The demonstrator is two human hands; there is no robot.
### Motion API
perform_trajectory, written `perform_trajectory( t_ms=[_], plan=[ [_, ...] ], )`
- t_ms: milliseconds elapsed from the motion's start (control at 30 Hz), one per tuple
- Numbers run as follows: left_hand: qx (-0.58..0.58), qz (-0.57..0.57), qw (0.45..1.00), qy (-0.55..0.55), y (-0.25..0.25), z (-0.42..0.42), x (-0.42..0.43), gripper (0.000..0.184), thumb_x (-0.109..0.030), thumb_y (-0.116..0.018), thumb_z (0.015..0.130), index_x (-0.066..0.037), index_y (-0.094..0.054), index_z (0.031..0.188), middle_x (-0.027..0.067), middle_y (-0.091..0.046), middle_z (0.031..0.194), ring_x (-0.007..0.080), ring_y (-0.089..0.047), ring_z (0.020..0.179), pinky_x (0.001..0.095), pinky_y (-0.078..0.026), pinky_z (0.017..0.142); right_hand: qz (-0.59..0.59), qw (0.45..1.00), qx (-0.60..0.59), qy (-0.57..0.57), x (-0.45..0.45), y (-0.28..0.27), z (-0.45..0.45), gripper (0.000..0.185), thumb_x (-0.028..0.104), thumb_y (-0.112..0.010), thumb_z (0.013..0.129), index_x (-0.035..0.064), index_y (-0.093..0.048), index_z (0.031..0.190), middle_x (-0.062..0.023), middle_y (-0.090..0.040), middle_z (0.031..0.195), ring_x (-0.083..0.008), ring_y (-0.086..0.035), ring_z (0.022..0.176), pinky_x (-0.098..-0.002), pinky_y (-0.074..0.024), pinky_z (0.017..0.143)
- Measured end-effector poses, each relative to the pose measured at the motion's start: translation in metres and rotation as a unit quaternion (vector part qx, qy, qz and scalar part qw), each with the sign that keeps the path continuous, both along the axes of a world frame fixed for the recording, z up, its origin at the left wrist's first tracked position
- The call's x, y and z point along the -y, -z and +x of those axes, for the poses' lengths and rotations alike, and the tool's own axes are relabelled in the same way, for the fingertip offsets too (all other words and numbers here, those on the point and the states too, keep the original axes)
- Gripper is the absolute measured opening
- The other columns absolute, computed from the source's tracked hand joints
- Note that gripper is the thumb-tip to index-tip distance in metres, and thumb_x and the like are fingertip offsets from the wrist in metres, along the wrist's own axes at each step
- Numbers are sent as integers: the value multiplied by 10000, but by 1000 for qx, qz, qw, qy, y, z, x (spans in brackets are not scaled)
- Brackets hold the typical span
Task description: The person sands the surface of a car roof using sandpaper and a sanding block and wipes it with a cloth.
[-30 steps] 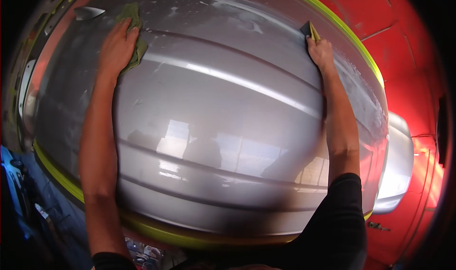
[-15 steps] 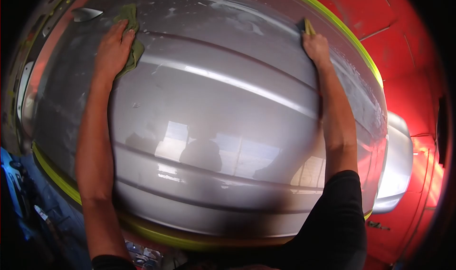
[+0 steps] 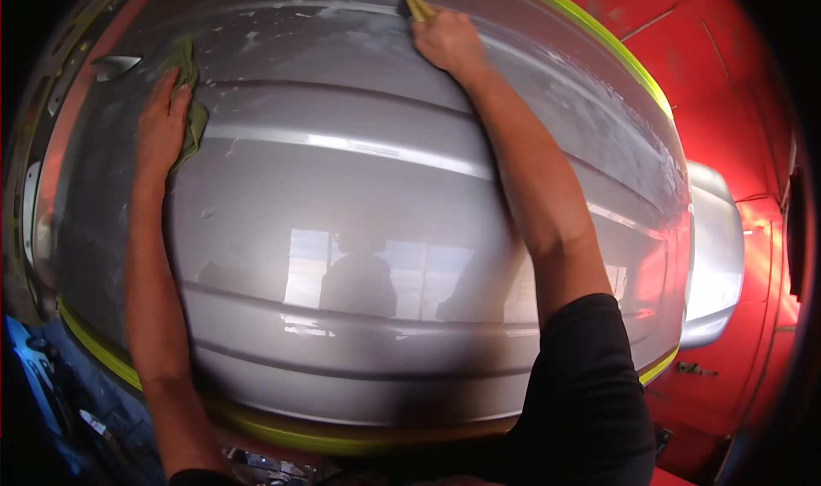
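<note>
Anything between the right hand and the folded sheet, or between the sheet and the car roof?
Nothing visible. The right hand grips the folded sheet directly, and the sheet is at the car roof. The cloth by the left hand lies off to the left, clear of it.

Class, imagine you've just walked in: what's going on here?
A person's left hand rests on a crumpled olive-green cloth on a glossy, ridged, silver-grey vehicle panel. The right hand grips a folded yellow-and-dark sheet near whitish smears. Yellow-green tape lines the edge.
</note>
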State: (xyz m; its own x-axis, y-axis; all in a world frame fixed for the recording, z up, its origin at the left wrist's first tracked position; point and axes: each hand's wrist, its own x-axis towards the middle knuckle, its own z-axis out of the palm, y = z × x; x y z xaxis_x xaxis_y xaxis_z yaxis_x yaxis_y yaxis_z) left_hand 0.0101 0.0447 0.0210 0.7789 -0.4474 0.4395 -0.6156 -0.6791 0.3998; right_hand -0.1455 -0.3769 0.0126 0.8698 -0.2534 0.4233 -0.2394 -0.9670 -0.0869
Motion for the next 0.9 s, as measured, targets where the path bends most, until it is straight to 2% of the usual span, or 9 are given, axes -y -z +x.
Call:
perform_trajectory(
  t_ms=[133,233,333,400,433,533,700,767,900],
  plan=[
    [-25,5,1000,-2,-3,-1,0,503,-375,-490,1007,-58,-543,1394,196,-514,1443,351,-465,1360,392,-358,1126,-25,982,-36,181,124,-3,-143,449,374,-520,955,-12,-709,823,-332,-652,825,-495,-659,806,-542,-534,781],
    [12,39,999,-8,-3,2,0,504,-367,-494,1007,-52,-536,1399,199,-515,1441,353,-464,1360,391,-360,1124,-64,945,1,320,215,13,-204,410,343,-510,948,1,-710,842,-283,-670,778,-465,-678,750,-547,-551,721],
    [8,32,999,0,-1,8,1,507,-365,-494,1007,-46,-534,1399,200,-514,1443,351,-461,1362,383,-353,1129,-158,963,-99,194,164,-2,-158,360,324,-571,902,14,-724,801,-257,-679,747,-426,-699,726,-511,-574,678],
    [-19,9,1000,-3,-3,5,2,508,-360,-498,1007,-45,-529,1404,198,-510,1448,344,-458,1368,377,-344,1135,-151,981,15,119,111,10,-87,275,291,-589,865,75,-726,766,-248,-667,722,-427,-691,693,-511,-577,630],
    [-35,3,999,-1,-2,3,1,509,-357,-500,1007,-44,-527,1407,197,-508,1451,341,-456,1371,374,-339,1138,-177,982,63,14,72,6,-59,297,272,-588,863,28,-710,746,-267,-675,787,-455,-683,706,-522,-574,656],
    [-14,7,1000,17,0,7,-2,503,-357,-502,1013,-53,-524,1413,192,-513,1449,331,-459,1373,368,-346,1130,86,984,-19,152,16,-10,-16,350,287,-537,906,-10,-684,1020,-270,-691,954,-468,-672,908,-501,-551,856],
    [-92,1,996,-4,-10,-3,0,501,-367,-496,1024,-55,-522,1415,181,-519,1448,331,-451,1381,373,-354,1121,-63,982,-30,173,115,-2,-142,450,411,-563,921,-18,-691,972,-297,-677,906,-483,-664,881,-502,-544,828],
    [-103,-6,995,4,-10,-5,-1,500,-362,-498,1024,-50,-523,1414,178,-519,1449,330,-449,1383,373,-347,1125,10,957,-30,288,174,-9,-206,429,351,-543,922,-44,-705,880,-342,-670,875,-485,-677,877,-527,-554,735],
    [-36,38,999,-10,-10,-3,-2,503,-367,-492,1022,-53,-525,1414,182,-517,1451,327,-451,1381,370,-347,1125,-102,935,-12,339,261,15,-262,402,330,-514,932,-7,-713,841,-304,-665,772,-471,-682,781,-543,-552,733]
  ],
)
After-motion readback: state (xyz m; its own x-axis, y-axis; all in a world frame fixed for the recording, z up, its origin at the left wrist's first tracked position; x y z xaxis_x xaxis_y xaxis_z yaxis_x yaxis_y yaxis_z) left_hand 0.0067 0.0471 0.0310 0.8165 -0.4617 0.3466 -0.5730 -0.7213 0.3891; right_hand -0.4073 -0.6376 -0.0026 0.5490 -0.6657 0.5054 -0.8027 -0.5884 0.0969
